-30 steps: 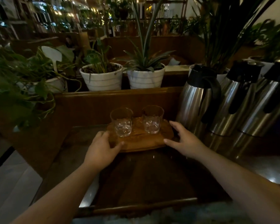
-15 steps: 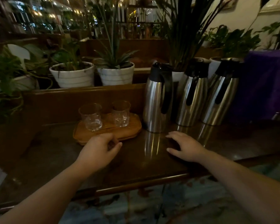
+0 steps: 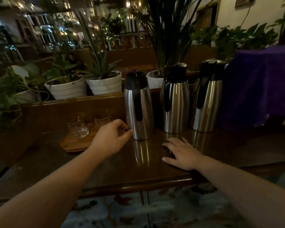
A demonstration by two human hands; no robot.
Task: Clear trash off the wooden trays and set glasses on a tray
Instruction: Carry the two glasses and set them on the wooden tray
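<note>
Two glasses (image 3: 89,125) now stand on the wooden tray (image 3: 74,143) at the counter's (image 3: 122,168) left, and both hands have let go of it, left hand (image 3: 111,139) loosely curled empty beside the nearest steel carafe (image 3: 138,106), right hand (image 3: 182,153) flat, so that tray looks finished.

Dark glossy table (image 3: 105,168): wooden tray (image 3: 73,143), three steel jugs (image 3: 139,106), right hand (image 3: 183,153) flat

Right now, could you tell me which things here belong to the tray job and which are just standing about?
Job: tray, two glasses, left hand, right hand.
Standing about: three flasks, potted plants, purple cloth.
</note>
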